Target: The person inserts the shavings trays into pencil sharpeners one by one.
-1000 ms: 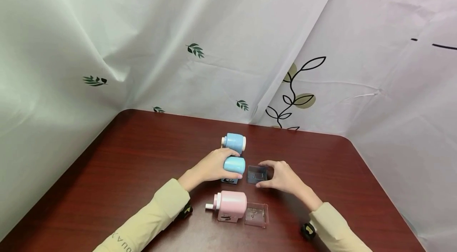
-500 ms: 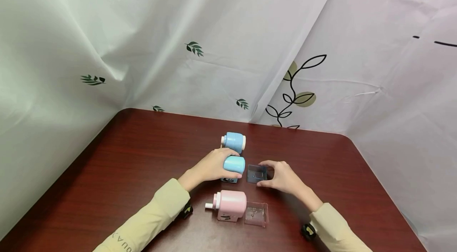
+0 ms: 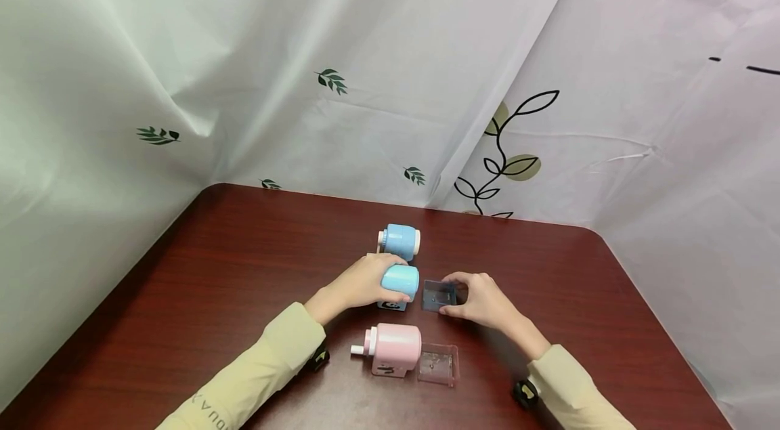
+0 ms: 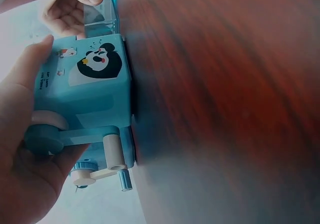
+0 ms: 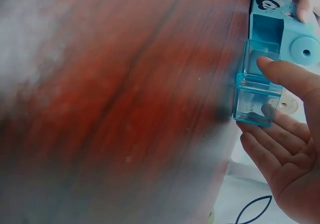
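Head view: clear-blue drawer [image 3: 437,296] on tabletop [image 3: 274,240], just right of light-blue sharpener [image 3: 400,280], apart; long axis seems aimed at open slot [image 5: 266,28]. Right hand [image 3: 483,303] nearer, thumb and fingers pinching drawer sides. Left hand [image 3: 361,283] curled round sharpener.

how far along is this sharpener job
Looks done, if the trays are coming out: the pink sharpener has its clear tray outside, beside it. In hand: the left hand grips the teal sharpener; the right hand holds the blue tray outside its open slot. Probably left: the far blue sharpener, with no tray visible beside it.
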`<action>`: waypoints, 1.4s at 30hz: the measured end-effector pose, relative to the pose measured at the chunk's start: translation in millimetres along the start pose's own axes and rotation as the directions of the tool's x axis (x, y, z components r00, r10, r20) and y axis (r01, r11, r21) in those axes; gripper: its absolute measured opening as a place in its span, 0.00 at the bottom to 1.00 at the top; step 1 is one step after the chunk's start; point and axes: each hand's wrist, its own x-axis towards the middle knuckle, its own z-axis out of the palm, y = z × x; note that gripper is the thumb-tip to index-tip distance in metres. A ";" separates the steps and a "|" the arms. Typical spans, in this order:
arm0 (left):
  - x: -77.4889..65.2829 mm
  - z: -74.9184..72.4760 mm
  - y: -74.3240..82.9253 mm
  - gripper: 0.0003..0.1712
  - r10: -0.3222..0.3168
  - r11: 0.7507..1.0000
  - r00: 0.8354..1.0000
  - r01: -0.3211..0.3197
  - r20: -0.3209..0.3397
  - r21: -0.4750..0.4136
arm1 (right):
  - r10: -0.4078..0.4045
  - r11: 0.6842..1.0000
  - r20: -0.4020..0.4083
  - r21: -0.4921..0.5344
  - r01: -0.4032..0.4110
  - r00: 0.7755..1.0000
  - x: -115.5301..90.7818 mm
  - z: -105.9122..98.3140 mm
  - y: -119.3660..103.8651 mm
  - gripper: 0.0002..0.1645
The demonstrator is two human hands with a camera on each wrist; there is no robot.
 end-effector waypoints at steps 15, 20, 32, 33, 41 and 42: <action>1.6 0.7 0.8 0.33 0.008 0.997 1.000 -0.008 0.004 0.077 | 0.000 1.000 0.003 0.001 0.000 1.000 -1.3 -1.1 -2.0 0.27; 2.3 2.5 -0.1 0.33 -0.002 0.996 1.000 0.002 0.001 0.087 | 0.001 1.000 0.004 0.004 -0.001 1.000 -1.7 -1.1 -1.6 0.27; 2.3 4.4 -0.8 0.33 -0.009 0.996 1.000 0.009 -0.001 0.086 | 0.030 1.000 0.003 0.008 -0.030 1.000 -1.5 0.9 -2.6 0.26; 2.3 4.2 -0.8 0.33 -0.008 0.996 1.000 0.008 -0.002 0.085 | 0.030 1.000 0.005 0.009 -0.030 1.000 -1.5 0.9 -2.9 0.26; 2.7 6.0 -2.0 0.33 -0.013 0.996 1.000 0.013 0.002 0.088 | 0.017 1.000 0.005 0.009 -0.017 1.000 -1.6 1.9 -4.5 0.26; 2.6 6.1 -2.2 0.33 -0.012 0.996 1.000 0.012 0.001 0.089 | 0.018 1.000 0.006 0.010 -0.019 1.000 -1.5 2.0 -4.6 0.26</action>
